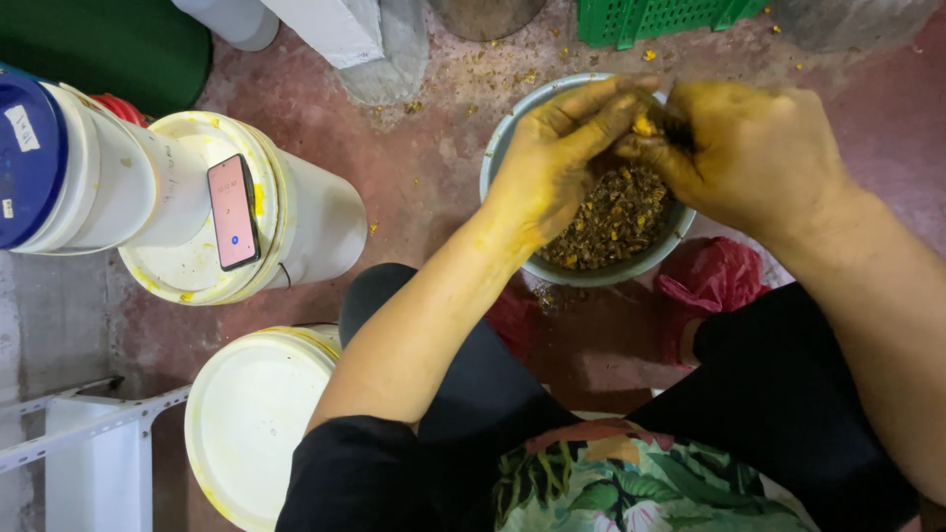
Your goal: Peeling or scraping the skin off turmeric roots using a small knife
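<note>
Lap in foreground: black sleeves, leaf-print cloth. White lidded bucket (251, 419) on floor at person's lower left. Second white bucket (202, 212) beyond it, pink phone (234, 211) lying on lid; blue-lidded tub (44, 163) touching it, further left. Red bag (714, 281) on floor just beside bowl. Grey bowl (512, 148) on red floor (414, 177), holding brown-yellow scraps (613, 217). Left hand (557, 158) and right hand (754, 148), yellow-stained, meet above bowl; fingers of both pinched closed on small yellow piece (644, 125). Green crate (650, 20) farthest.
</note>
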